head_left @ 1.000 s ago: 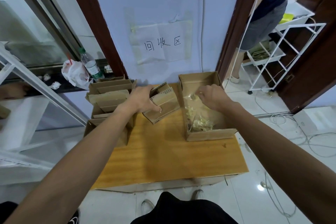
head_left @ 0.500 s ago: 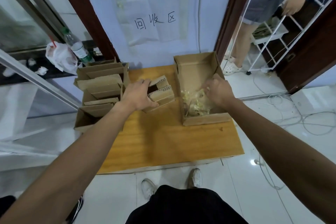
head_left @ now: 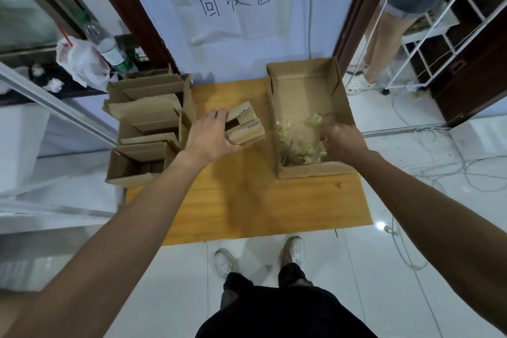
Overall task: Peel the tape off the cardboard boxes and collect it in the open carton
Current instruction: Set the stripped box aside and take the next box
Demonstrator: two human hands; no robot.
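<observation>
A small brown cardboard box (head_left: 247,129) with torn corrugated flaps rests on the yellow wooden table (head_left: 247,200), and my left hand (head_left: 211,137) grips its left side. To the right stands the open carton (head_left: 310,170), with a heap of crumpled clear tape (head_left: 299,143) in its near half. My right hand (head_left: 343,140) is low inside the carton at the right edge of the heap, fingers curled; a thin strand of tape seems to run from the small box towards it. Whether the fingers still pinch tape is hidden.
A stack of opened cardboard boxes (head_left: 148,118) stands off the table's left edge. Behind it are a plastic bottle (head_left: 107,44) and a white bag (head_left: 79,60). A person's legs (head_left: 384,44) and a white wire rack (head_left: 439,35) are at the right, cables (head_left: 439,162) on the floor.
My right hand has dropped from above the carton down into the tape heap and shifted right. The left hand keeps hold of the small box. The view has tilted downward.
</observation>
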